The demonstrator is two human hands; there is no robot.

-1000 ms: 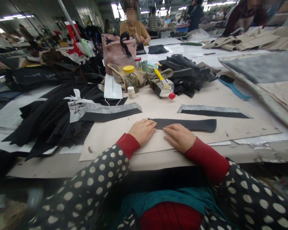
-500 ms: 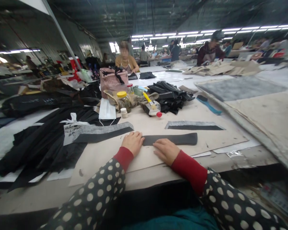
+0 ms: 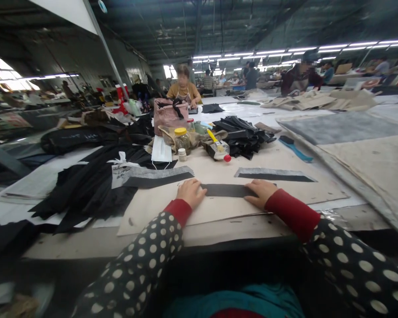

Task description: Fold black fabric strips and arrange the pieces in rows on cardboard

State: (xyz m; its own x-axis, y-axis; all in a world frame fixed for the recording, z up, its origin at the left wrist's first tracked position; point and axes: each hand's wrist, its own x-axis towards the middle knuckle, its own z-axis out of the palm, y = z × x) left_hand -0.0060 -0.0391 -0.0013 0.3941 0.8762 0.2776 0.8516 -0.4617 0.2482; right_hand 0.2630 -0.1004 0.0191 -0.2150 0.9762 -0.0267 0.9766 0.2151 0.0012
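1. Nearest, the polka-dot sleeves (image 3: pixel 139 256) end in red cuffs (image 3: pixel 178 212), with both arms reaching over the table edge; the forearms now stand wider apart than half a second ago.
2. The left hand (image 3: pixel 190 193) lies palm down at the left end of the dark strip (image 3: pixel 227 191), about where it was; whether its fingers pinch the strip, I cannot tell.
3. The right hand (image 3: pixel 262 193) has slid from the strip's left half to its right end. Its fingers lie over the cloth, thumb apart from them and clamped on nothing.
4. The strip lies flat on the pale board (image 3: pixel 219 212), its middle now bare between the hands; earlier its long right part lay uncovered.
5. Just beyond, the left two-tone strip (image 3: pixel 162 178) and the right two-tone strip (image 3: pixel 275 175) keep their places.
6. Farther back, the mask (image 3: pixel 161 150), the yellow-lidded jar (image 3: pixel 181 140), the yellow-handled brush (image 3: pixel 213 137) and the blue-handled brush (image 3: pixel 296 150) are unmoved.
7. Past the pink bag (image 3: pixel 167 115), a co-worker in a mustard top (image 3: pixel 182 92) remains at the far side; the ceiling lights (image 3: pixel 272 52), mostly cut off a second ago, now show.
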